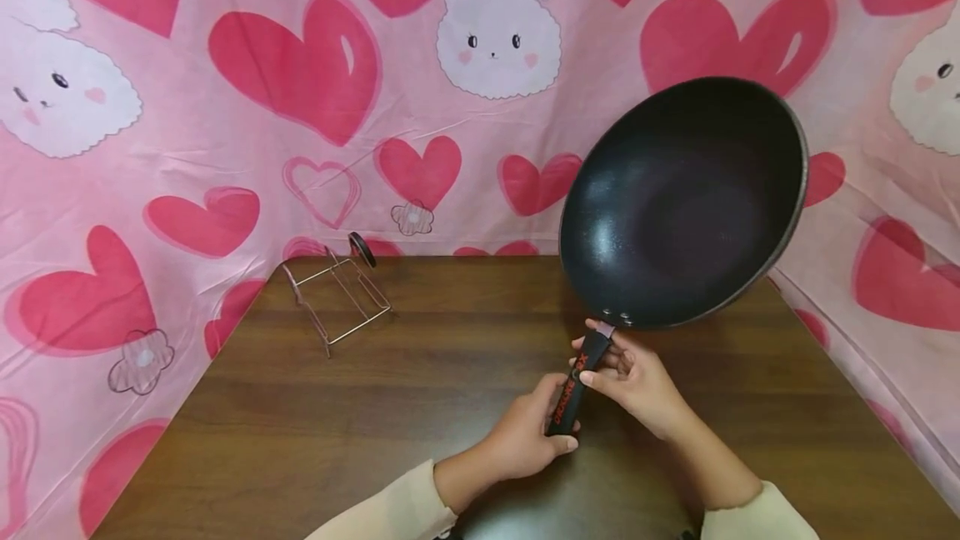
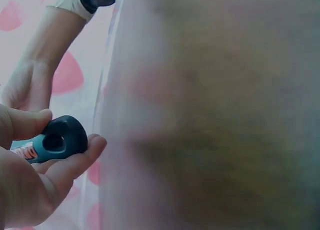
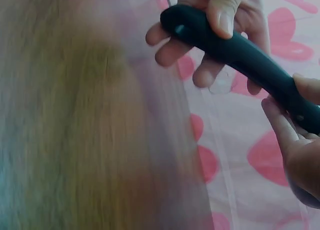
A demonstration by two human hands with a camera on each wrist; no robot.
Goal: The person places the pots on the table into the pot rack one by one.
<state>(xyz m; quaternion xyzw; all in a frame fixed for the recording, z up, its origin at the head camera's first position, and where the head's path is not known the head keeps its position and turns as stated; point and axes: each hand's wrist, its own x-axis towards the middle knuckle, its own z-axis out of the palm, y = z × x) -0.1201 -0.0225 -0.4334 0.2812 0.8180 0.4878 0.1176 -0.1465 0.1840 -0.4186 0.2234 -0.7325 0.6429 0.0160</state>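
A black wok [image 1: 686, 207] is held up above the right side of the table, tilted so that its dark inside faces the head camera. Its black handle [image 1: 581, 377] carries orange-red lettering and slants down toward the person. At the handle's lower end, the left hand [image 1: 525, 427] grips it between thumb and fingers. The right hand [image 1: 641, 382] pinches the handle higher up, close to the pan. In the left wrist view the holed handle end [image 2: 65, 137] lies between thumb and fingers. Both hands also show along the handle [image 3: 235, 54] in the right wrist view.
A wire rack [image 1: 341, 298] with a round black part [image 1: 362, 249] stands at the back left of the brown wooden table [image 1: 360, 407]. Pink cloth [image 1: 480, 123] with hearts and rabbits hangs behind the table and along both sides.
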